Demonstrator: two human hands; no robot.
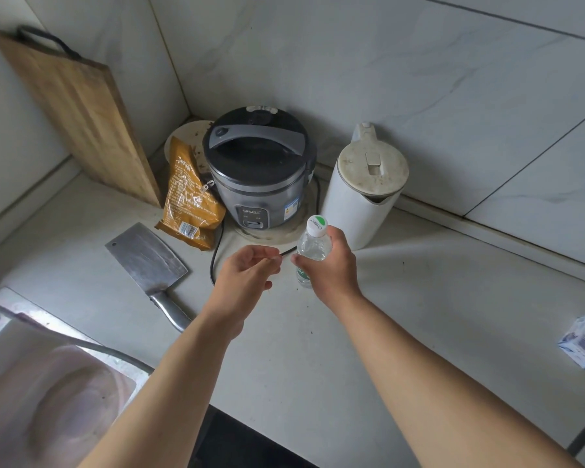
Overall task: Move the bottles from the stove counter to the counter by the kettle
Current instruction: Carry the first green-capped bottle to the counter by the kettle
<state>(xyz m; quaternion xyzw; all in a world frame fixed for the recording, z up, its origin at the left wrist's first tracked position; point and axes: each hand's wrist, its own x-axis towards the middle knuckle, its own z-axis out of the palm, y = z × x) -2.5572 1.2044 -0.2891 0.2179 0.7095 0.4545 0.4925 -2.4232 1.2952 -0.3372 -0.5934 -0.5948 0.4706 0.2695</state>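
Head view: right hand [331, 270] grip encircles the bottle [313, 246] near the kettle [362, 201].

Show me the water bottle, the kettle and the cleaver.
water bottle [314, 246], head view, clear shoulder below the cap.
kettle [368, 170], head view, middle of its lid.
cleaver [147, 257], head view, flat of the blade.

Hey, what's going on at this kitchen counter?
A person is holding a small clear water bottle upright in the right hand, just in front of the white kettle and the grey rice cooker. Whether it already stands on the counter is hard to tell. The left hand hovers beside it, fingers relaxed, holding nothing. A cleaver lies to the left.
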